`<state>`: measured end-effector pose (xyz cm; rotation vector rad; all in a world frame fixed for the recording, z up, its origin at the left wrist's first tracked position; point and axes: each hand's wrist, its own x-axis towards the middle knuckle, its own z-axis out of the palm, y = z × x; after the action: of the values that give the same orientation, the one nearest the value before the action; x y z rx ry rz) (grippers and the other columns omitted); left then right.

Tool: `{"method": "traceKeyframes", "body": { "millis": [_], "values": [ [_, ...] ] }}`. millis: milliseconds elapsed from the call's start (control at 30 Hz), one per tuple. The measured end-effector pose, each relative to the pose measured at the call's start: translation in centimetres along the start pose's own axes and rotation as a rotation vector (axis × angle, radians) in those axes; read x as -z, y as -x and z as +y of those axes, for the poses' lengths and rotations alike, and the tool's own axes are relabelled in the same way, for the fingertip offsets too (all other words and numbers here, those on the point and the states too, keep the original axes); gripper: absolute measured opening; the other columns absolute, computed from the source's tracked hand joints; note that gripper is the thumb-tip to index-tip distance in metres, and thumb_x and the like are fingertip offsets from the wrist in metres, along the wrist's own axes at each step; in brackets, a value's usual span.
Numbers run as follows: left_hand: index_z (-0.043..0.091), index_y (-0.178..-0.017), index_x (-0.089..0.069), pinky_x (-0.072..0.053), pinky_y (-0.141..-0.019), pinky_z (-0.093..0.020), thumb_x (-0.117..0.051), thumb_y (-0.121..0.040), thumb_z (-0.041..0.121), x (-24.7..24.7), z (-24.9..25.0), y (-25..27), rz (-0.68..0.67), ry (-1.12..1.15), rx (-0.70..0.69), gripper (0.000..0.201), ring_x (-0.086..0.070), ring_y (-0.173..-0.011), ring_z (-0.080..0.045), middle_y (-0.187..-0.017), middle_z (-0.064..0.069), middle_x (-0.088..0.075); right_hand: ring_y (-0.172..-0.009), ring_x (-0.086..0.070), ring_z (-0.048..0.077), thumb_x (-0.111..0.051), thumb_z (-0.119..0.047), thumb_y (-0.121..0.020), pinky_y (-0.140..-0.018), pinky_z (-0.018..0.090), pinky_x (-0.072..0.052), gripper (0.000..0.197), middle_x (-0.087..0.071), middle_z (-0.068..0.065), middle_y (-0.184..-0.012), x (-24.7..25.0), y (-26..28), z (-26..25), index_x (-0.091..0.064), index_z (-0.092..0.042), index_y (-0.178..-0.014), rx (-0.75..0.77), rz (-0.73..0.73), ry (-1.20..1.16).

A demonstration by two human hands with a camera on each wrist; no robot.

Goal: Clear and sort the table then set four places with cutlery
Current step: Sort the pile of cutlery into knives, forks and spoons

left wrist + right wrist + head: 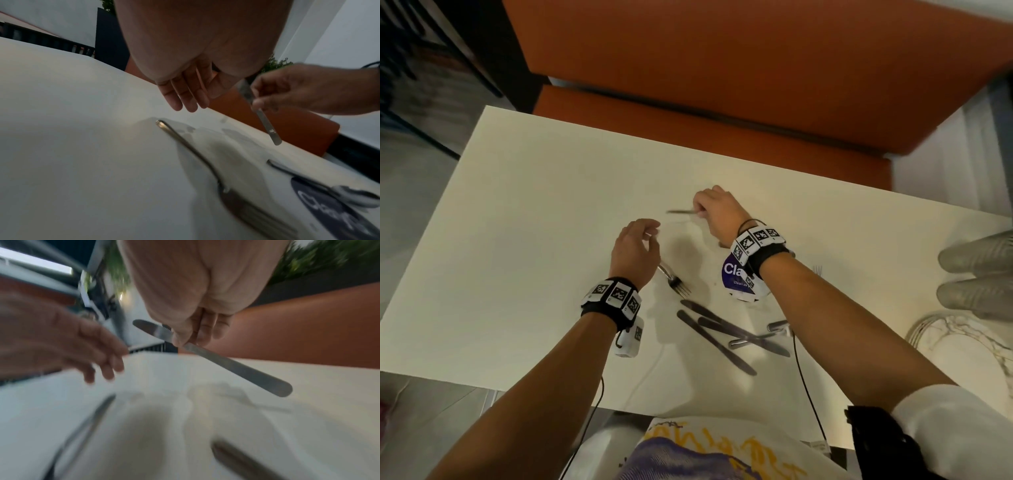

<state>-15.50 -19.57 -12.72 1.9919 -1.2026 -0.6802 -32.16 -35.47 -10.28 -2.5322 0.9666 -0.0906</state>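
Right hand (717, 212) pinches knife (216, 358) above table (534, 205); left hand (635, 250) relaxed, empty, over fork (674, 279).

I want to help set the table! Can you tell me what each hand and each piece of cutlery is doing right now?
right hand: pinches a knife, above the table.
knife: held in the air, tilted, serrated blade by the fingers.
left hand: holds nothing, fingers relaxed over the fork.
fork: lying flat on the table.
pile of knives: lying crossed on the table.
table: white top, places not yet set.
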Motion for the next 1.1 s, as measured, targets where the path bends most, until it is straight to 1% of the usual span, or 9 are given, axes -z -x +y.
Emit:
{"method": "traceKeyframes", "body": {
  "millis": [100, 233, 400, 500, 600, 700, 833, 1000, 1100],
  "values": [
    [0.020, -0.129, -0.062, -0.055, -0.097, -0.040, -0.061, -0.094, 0.017, -0.7, 2.2, -1.0, -0.020, 0.083, -0.002, 0.036, -0.065, -0.108, -0.009, -0.115, 0.008, -0.072, -0.082, -0.052, 0.014, -0.060, -0.012, -0.095, -0.072, 0.027, -0.046, 0.007, -0.059, -0.005, -0.087, 3.7, 0.2, -1.9, -0.056, -0.016, -0.092, -0.109, 0.270, -0.240],
    [0.019, -0.143, -0.057, -0.048, -0.100, -0.021, -0.066, -0.097, 0.034, -1.8, 7.1, -1.3, -0.134, 0.188, -0.093, 0.049, -0.062, -0.118, -0.004, -0.127, 0.010, -0.069, -0.072, -0.061, 0.004, -0.071, -0.015, -0.088, -0.066, 0.010, -0.050, 0.009, -0.066, -0.006, -0.082, 6.5, 2.2, -4.1, -0.063, -0.012, -0.092, -0.272, 0.580, -0.544],
    [0.018, -0.121, -0.069, -0.058, -0.075, -0.028, -0.063, -0.101, 0.022, -3.6, 10.1, 0.2, -0.197, 0.221, -0.168, 0.021, -0.065, -0.071, -0.009, -0.079, 0.008, -0.068, -0.070, -0.073, 0.020, -0.075, -0.018, -0.080, -0.069, 0.040, -0.063, 0.014, -0.074, 0.003, -0.083, 4.9, 5.8, -3.9, -0.065, -0.015, -0.090, -0.593, 0.608, -0.877],
    [0.020, -0.105, -0.071, -0.041, -0.065, -0.010, -0.054, -0.106, 0.016, -4.1, 9.6, 2.1, -0.235, 0.170, -0.238, 0.018, -0.056, -0.064, 0.004, -0.071, 0.018, -0.058, -0.072, -0.074, 0.024, -0.077, -0.015, -0.082, -0.068, 0.040, -0.063, 0.024, -0.075, 0.010, -0.088, 4.2, 8.6, -3.8, -0.063, -0.011, -0.101, -0.657, 0.580, -1.047],
    [0.027, -0.091, -0.066, -0.039, -0.060, -0.012, -0.050, -0.107, 0.014, -4.2, 8.7, 4.0, -0.304, 0.162, -0.224, 0.026, -0.052, -0.058, -0.002, -0.064, 0.015, -0.057, -0.069, -0.071, 0.025, -0.079, -0.009, -0.083, -0.070, 0.037, -0.061, 0.037, -0.076, 0.015, -0.091, 3.3, 11.5, -4.1, -0.056, -0.004, -0.112, -0.668, 0.536, -1.208],
    [0.019, -0.111, -0.073, -0.048, -0.062, -0.023, -0.050, -0.106, 0.016, -4.3, 7.5, 5.6, -0.371, 0.182, -0.099, 0.024, -0.055, -0.063, -0.013, -0.074, 0.004, -0.066, -0.074, -0.072, 0.022, -0.081, -0.020, -0.083, -0.070, 0.032, -0.059, 0.038, -0.077, 0.009, -0.089, 1.4, 13.9, -3.9, -0.058, -0.008, -0.111, -0.703, 0.483, -1.181],
    [0.026, -0.103, -0.072, -0.047, -0.052, -0.019, -0.051, -0.104, 0.019, -4.0, 5.8, 7.6, -0.358, 0.230, 0.013, 0.023, -0.050, -0.055, -0.010, -0.068, -0.002, -0.060, -0.086, -0.072, 0.018, -0.080, -0.021, -0.081, -0.079, 0.030, -0.058, 0.021, -0.075, 0.001, -0.094, -2.5, 16.6, -3.9, -0.067, -0.021, -0.098, -0.771, 0.367, -0.932],
    [0.025, -0.091, -0.072, -0.064, -0.065, -0.050, -0.051, -0.099, 0.028, -3.6, 3.3, 9.2, -0.376, 0.279, 0.152, 0.022, -0.069, -0.075, -0.039, -0.070, -0.003, -0.063, -0.084, -0.063, 0.011, -0.074, -0.017, -0.085, -0.076, 0.023, -0.050, 0.014, -0.069, -0.004, -0.092, -7.3, 19.4, -4.7, -0.071, -0.018, -0.098, -0.639, 0.077, -0.493],
    [0.020, -0.089, -0.071, -0.062, -0.067, -0.039, -0.050, -0.101, 0.021, -3.4, 2.6, 9.5, -0.346, 0.270, 0.173, 0.024, -0.066, -0.068, -0.028, -0.072, -0.010, -0.066, -0.092, -0.057, 0.015, -0.073, -0.019, -0.087, -0.083, 0.029, -0.050, 0.022, -0.063, -0.001, -0.101, -8.3, 19.9, -5.3, -0.068, -0.017, -0.108, -0.588, -0.037, -0.284]
  ]
}}
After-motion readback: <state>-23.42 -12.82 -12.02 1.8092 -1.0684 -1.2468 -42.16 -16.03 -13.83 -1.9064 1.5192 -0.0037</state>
